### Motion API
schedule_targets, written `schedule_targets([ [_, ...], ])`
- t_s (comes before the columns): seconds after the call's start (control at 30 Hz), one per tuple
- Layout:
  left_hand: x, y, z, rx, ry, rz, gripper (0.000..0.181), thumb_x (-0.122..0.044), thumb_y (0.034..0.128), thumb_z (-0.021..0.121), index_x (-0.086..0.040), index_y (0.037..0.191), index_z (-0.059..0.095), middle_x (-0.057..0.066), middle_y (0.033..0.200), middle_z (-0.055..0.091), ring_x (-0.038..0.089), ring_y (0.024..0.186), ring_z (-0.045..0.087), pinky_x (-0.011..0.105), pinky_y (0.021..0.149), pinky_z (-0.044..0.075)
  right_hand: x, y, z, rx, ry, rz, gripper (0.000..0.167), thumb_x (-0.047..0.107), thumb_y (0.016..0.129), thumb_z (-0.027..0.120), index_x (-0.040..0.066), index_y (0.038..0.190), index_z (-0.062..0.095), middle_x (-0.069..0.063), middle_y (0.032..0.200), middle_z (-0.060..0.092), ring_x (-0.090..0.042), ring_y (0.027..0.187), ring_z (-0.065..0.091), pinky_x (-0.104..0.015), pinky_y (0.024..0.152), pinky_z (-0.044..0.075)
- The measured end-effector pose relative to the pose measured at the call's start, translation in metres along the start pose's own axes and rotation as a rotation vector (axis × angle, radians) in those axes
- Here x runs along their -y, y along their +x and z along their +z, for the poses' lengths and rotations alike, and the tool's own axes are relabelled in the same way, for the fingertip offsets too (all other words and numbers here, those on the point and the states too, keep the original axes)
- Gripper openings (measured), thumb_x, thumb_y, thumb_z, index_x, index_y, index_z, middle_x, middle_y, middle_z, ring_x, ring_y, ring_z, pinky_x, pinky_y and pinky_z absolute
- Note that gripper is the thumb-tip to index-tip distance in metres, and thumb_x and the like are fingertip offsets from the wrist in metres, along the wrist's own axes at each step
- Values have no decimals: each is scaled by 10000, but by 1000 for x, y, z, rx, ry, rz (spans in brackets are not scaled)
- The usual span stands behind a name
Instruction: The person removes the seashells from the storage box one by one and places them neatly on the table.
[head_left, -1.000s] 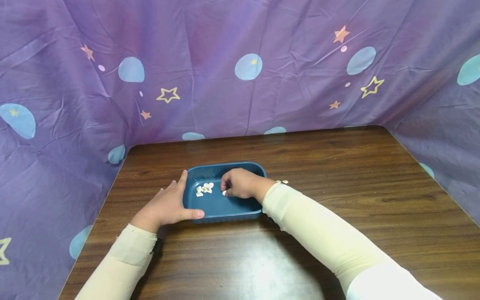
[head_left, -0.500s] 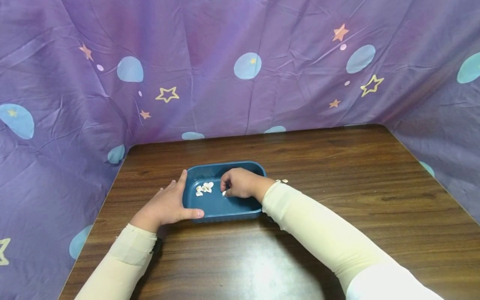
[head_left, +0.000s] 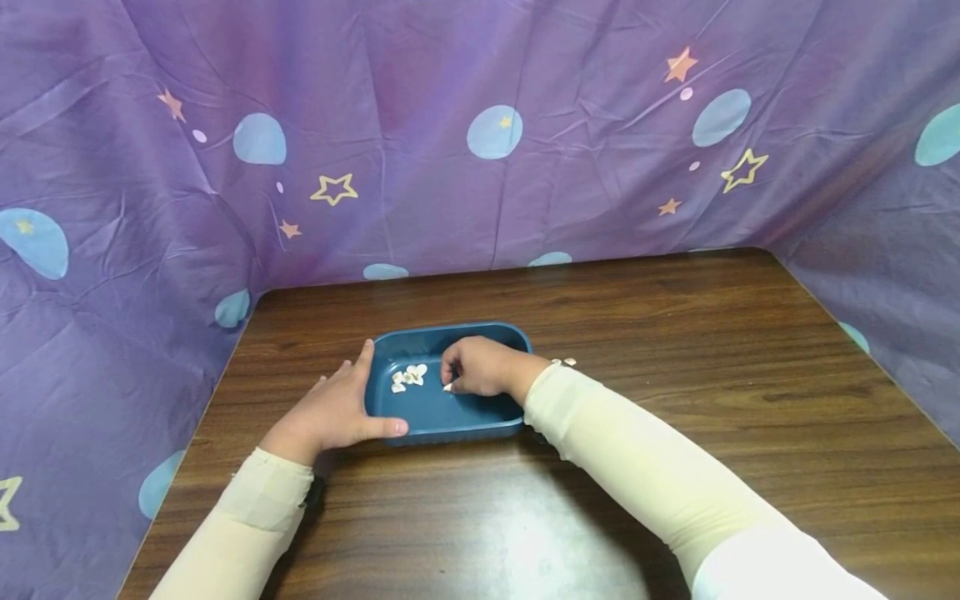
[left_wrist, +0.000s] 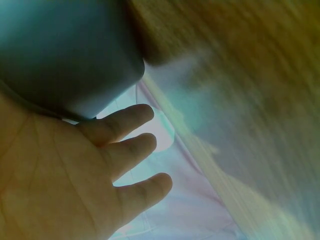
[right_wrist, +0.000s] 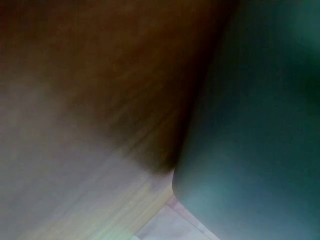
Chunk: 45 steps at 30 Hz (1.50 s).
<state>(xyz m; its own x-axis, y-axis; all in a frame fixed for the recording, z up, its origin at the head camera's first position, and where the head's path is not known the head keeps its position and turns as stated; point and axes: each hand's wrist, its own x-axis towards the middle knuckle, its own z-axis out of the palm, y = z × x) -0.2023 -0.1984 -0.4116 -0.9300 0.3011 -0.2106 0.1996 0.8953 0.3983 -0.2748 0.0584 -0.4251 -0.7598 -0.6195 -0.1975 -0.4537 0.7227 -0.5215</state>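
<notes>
A blue rectangular tray (head_left: 450,428) stands on the table with my left hand (head_left: 333,412) at its left end. That hand's thumb lies on the near rim and its forefinger reaches toward the far left corner. In the left wrist view, three of its fingers (left_wrist: 132,150) extend straight and apart beneath the tray wall. Inside the tray, my right hand (head_left: 483,367) pinches a small white shell-like piece (head_left: 447,387) between thumb and fingers, low near the tray floor. Several similar white pieces (head_left: 408,377) lie clustered in the tray's left half. The right wrist view shows no hand.
A couple of white pieces (head_left: 570,362) lie on the wooden table (head_left: 675,333) right of the tray, partly hidden behind the right sleeve (head_left: 622,458). A purple patterned cloth (head_left: 420,125) hangs behind the table and along both sides.
Both hands and the tray hold their places. The white piece at my right fingertips appears slightly turned; the view has shifted very little.
</notes>
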Motion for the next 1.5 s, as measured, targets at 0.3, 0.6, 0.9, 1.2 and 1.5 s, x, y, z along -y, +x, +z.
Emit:
schedule_targets([
  [0.3,1,1,0,-1,2,2,1437,-717,787,804,53,1661,-37,405,1634,273,567,1536,260,751,1208,203,0,1,-1,-11,-30,-24,84,134,923,797,194,901,744,40,736,605,-119,711,557,-290,696,453],
  [0.6,0,0,0,-7,3,13,1442,-736,783,793,57,1660,-33,399,1635,281,569,1532,268,755,1202,214,0,-2,-3,-18,-9,-41,58,136,940,787,183,932,755,45,736,601,-99,699,547,-266,685,447],
  [0.9,-1,1,-1,5,3,9,1449,-753,783,780,58,1659,-41,399,1640,267,568,1536,257,747,1208,211,-3,-4,-9,-77,178,-89,61,114,939,779,160,974,760,44,696,577,-76,638,518,-236,631,430],
  [1.2,-2,0,0,10,-15,0,1451,-745,777,793,45,1664,-42,392,1647,262,557,1544,252,734,1219,205,-3,-17,-23,-157,304,-174,68,99,940,772,114,1006,777,63,686,529,-68,643,480,-234,649,415],
  [1.5,-3,0,-1,-11,-27,0,1453,-724,764,818,44,1666,-23,395,1643,269,562,1538,263,729,1222,204,-15,-48,-55,-257,390,-206,105,14,923,759,43,1023,775,47,720,525,-85,671,482,-216,629,405],
])
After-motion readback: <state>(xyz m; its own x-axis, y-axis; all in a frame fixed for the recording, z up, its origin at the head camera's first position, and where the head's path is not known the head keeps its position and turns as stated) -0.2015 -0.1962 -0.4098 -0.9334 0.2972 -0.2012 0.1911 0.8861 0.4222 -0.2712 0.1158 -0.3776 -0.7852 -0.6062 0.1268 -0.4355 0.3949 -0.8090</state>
